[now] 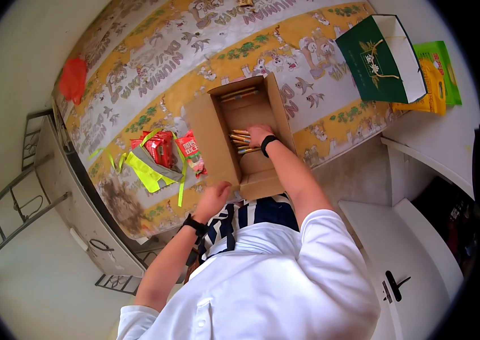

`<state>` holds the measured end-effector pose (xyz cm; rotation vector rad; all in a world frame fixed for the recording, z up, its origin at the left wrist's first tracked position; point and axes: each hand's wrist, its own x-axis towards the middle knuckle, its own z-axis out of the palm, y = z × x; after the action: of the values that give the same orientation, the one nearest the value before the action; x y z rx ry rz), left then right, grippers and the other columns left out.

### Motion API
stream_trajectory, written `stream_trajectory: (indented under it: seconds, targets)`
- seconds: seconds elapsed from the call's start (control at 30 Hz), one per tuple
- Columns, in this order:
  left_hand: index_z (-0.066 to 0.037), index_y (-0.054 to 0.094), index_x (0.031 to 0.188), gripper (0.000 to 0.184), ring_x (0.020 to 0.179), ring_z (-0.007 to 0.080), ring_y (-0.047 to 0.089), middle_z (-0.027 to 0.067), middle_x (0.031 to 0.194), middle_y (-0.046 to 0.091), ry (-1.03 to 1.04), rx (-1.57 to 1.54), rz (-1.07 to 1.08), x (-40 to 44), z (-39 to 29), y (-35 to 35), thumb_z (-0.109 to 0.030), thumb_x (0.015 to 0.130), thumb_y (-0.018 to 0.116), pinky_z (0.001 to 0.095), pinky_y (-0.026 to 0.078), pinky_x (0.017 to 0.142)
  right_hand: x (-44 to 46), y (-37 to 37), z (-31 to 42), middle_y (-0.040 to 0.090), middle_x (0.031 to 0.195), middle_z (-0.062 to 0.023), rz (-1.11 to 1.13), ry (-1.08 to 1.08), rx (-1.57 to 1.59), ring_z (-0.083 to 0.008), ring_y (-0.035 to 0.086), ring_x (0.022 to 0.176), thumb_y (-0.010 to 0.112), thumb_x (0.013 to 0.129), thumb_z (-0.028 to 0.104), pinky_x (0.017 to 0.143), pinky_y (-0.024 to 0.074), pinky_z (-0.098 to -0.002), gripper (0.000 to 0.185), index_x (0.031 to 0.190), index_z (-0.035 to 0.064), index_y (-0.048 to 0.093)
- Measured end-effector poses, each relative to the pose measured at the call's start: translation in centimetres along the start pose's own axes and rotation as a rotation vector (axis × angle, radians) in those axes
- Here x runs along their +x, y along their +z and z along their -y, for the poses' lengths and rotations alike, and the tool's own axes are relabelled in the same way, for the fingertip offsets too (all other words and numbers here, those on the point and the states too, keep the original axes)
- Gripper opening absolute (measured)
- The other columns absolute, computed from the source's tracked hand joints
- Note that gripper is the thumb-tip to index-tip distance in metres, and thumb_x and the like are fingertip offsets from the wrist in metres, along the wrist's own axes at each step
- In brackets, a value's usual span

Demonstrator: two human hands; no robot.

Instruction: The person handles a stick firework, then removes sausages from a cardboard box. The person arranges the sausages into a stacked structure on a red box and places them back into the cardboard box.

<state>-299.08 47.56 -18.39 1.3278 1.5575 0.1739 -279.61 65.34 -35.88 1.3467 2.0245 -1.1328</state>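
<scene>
Inside the open carton [278, 110], toward its near half: one loose bundle of slim sticks [240, 136], banded in orange and pale tones, lying roughly side by side with their ends uneven. Handling, in our judgement: light, stiff, smooth enough to roll or slip apart, and liable to snap if bent; best taken around the middle, several at once, ends tapped level.

Our right hand [259, 136]: fingers bent down over the bundle's inner ends, apparently touching; their tips are hidden, so we cannot tell how far open they are or whether they have hold of any stick. Black band [269, 144] at the wrist.

Our left hand [215, 196]: fingers loosely curled beside the near corner of the side flap [211, 136]; we cannot tell whether they touch or pinch it.

Carton: plain brown board, rectangular, stiff-walled, flaps folded outward; a second group of sticks [239, 95] lies along the far end.

Left of the carton: crinkled, glossy red packets [162, 146], partly under a fluorescent yellow vest [148, 173] with grey strips; a pink-and-red packet [190, 148] near the flap.

Beyond: thin red plastic bag [73, 79]; printed, slightly creased covering [194, 68]; stiff green paper bag [366, 67] with cord handle; yellow packet [436, 85] and green packet [452, 76], both shiny.
</scene>
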Motion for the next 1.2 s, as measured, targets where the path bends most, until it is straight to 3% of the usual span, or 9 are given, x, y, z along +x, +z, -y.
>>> stream_trajectory:
  seconds: [0.33,0.47,0.53,0.57,0.67,0.77,0.9,0.97,1.2]
  targets:
    - [0.005,0.06,0.119,0.029,0.094,0.026,0.068,0.012,0.107,0.068,-0.57,-1.054,0.156,11.7,2.7,9.3,-0.01,0.095,0.056,0.036,0.055,0.086,-1.3,0.9,-1.2,0.073,0.102,-0.0169,0.115,0.025,0.007,-0.0336,0.07,0.097,0.075,0.066,0.025,0.086,0.0559,-0.0431,0.044,0.106,0.0083,0.074]
    - [0.002,0.049,0.129,0.033,0.109,0.0304,0.062,0.0164,0.116,0.062,-0.011,-0.632,0.184,14.8,11.3,16.7,-0.009,0.098,0.051,0.042,0.054,0.093,-0.8,0.5,-2.3,0.072,0.105,-0.019,0.246,0.026,0.121,-0.0343,0.069,0.096,0.078,0.062,0.033,0.085,0.0553,-0.0416,0.054,0.109,0.0073,0.073]
    - [0.003,0.049,0.129,0.033,0.115,0.0298,0.058,0.0173,0.12,0.06,-0.735,-1.298,0.083,13.8,5.1,13.4,-0.009,0.098,0.049,0.0435,0.053,0.096,-0.2,0.9,-3.2,0.072,0.106,-0.0197,0.3,0.011,0.275,-0.0341,0.069,0.096,0.078,0.064,0.041,0.086,0.0547,-0.0407,0.058,0.109,0.0039,0.073]
    - [0.003,0.049,0.129,0.033,0.115,0.0298,0.058,0.0173,0.12,0.06,-0.741,-1.31,0.076,13.6,4.7,13.2,-0.009,0.098,0.049,0.0435,0.053,0.096,0.2,0.7,-3.3,0.072,0.106,-0.0197,0.312,0.007,0.266,-0.0341,0.069,0.096,0.078,0.064,0.041,0.086,0.0547,-0.0407,0.058,0.109,0.0039,0.073]
    - [0.002,0.047,0.131,0.036,0.109,0.0305,0.061,0.0173,0.12,0.059,-0.743,-1.252,0.031,13.1,5.8,14.7,-0.01,0.097,0.05,0.0438,0.054,0.09,0.8,0.7,-3.3,0.072,0.106,-0.0197,0.41,0.027,0.288,-0.0336,0.069,0.095,0.077,0.067,0.049,0.086,0.0542,-0.0408,0.063,0.108,0.0011,0.072]
    - [0.001,0.039,0.139,0.049,0.1,0.0291,0.065,0.0165,0.111,0.063,-0.597,-0.743,-0.206,14.1,9.0,18.0,-0.012,0.094,0.054,0.0404,0.055,0.081,1.1,0.7,-3.0,0.056,0.056,-0.0091,0.386,0.012,0.276,-0.022,0.052,0.047,0.074,0.076,0.049,0.047,0.0403,-0.0394,0.048,0.08,0.0015,0.068]
    - [0.001,0.031,0.144,0.062,0.083,0.0282,0.069,0.0173,0.093,0.067,-0.51,-0.396,-0.234,13.2,7.6,16.6,-0.011,0.09,0.058,0.0382,0.054,0.074,1.0,-0.2,-2.8,0.057,0.057,-0.01,0.444,0.017,0.299,-0.0225,0.053,0.048,0.073,0.077,0.049,0.048,0.0413,-0.0397,0.048,0.08,0.0012,0.067]
    - [0.002,0.03,0.144,0.064,0.079,0.0287,0.069,0.0178,0.088,0.068,-0.451,-0.304,-0.206,13.2,8.2,16.4,-0.011,0.089,0.058,0.038,0.054,0.074,0.6,-1.3,-2.1,0.073,0.094,-0.0185,0.522,0.11,0.243,-0.0296,0.07,0.083,0.076,0.072,0.049,0.075,0.0543,-0.0397,0.06,0.106,0.0,0.073]
    - [0.002,0.04,0.134,0.052,0.11,0.0522,0.058,0.0379,0.112,0.061,-0.498,-0.357,-0.084,12.0,4.1,11.8,-0.011,0.086,0.055,0.0521,0.047,0.095,-0.2,1.1,-3.0,0.073,0.094,-0.019,0.333,-0.033,0.45,-0.0301,0.07,0.084,0.078,0.077,0.036,0.077,0.0541,-0.0402,0.046,0.106,0.0005,0.072]
